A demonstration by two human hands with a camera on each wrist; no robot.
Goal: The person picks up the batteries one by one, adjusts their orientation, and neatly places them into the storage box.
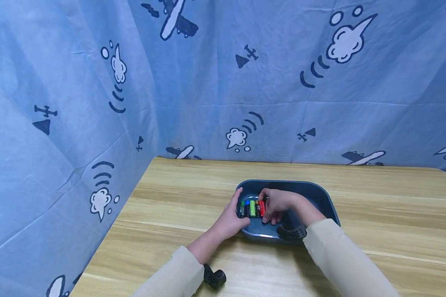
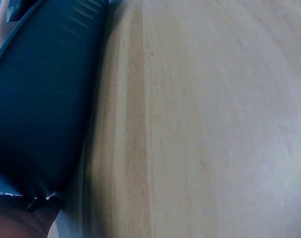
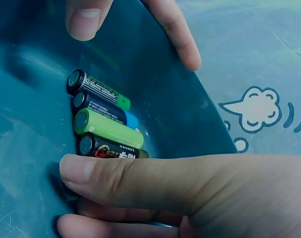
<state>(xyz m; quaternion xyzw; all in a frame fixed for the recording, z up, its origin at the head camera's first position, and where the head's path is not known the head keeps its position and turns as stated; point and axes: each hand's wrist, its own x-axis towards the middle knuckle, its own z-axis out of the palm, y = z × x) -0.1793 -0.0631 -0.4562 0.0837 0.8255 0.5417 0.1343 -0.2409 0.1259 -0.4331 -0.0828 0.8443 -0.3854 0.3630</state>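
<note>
A row of batteries lies side by side on the floor of a dark blue plastic bin (image 1: 316,192), near its left end. From the left come a black-and-green battery (image 3: 98,89), a dark battery with a blue end (image 3: 106,109), a light green battery (image 3: 108,128) and a black battery with gold (image 3: 111,147). My right hand (image 1: 278,204) reaches inside and pinches the red battery (image 1: 262,208) at the right of the row; the thumb hides it in the right wrist view. My left hand (image 1: 230,218) holds the bin's left end, thumb over the rim.
The bin stands on a wooden table (image 1: 178,185). Behind and to the left hangs a blue curtain (image 1: 193,82) printed with planes and clouds. A black wrist strap (image 1: 291,233) sits on the right wrist, and another black strap with a camera (image 1: 214,277) on the left.
</note>
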